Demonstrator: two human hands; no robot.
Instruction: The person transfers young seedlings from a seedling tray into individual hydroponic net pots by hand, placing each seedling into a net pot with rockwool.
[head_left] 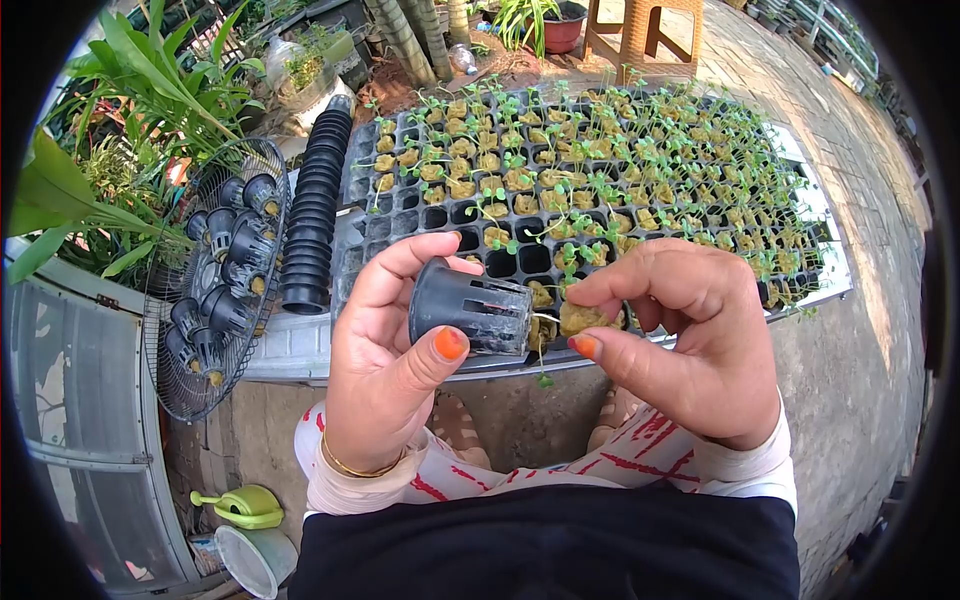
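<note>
My left hand (385, 350) is closed around a black slotted net pot (470, 308), which lies on its side with its narrow end toward the right. Between the thumb and fingers of my right hand (690, 335) is a yellowish-brown plug of growing medium (585, 318). A thin pale stem runs from the plug to the narrow end of the pot; whether it enters the pot is hard to see. Behind both hands spreads a black seedling tray (405, 222), its cells holding many similar plugs with small green seedlings (590, 190).
Left of the tray lies a long stack of nested black net pots (318, 200). A wire basket (165, 385) farther left holds several filled pots (235, 310). A green watering can (240, 506) and a pale bucket (255, 560) stand on the ground. A brown stool (645, 40) is at the back.
</note>
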